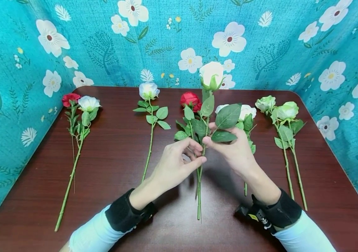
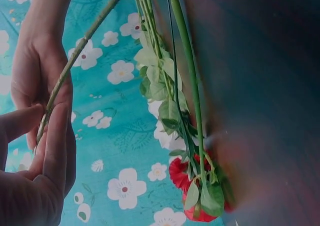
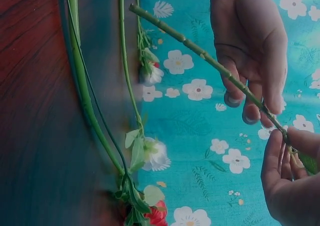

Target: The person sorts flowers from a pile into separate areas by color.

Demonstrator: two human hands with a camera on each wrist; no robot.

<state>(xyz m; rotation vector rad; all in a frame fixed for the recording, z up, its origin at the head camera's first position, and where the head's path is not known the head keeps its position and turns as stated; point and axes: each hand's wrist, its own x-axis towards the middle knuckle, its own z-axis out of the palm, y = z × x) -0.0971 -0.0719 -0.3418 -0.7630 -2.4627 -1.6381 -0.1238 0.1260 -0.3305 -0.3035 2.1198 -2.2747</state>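
The left hand [image 1: 174,164] and the right hand [image 1: 234,150], at centre frame, are both pinching the stem of a white rose [image 1: 211,74], holding it upright above the dark wooden table [image 1: 119,150] with its bloom toward the upper centre. To do this well, I judge the fingers should be gripping the bare stem lightly, below the leaves, keeping it steady without bending. Beyond the hands, a red rose [image 1: 190,99] is lying flat on the table, with more white and pale green roses [image 1: 287,110] farther out to each side. No brand, label or writing is showing anywhere.
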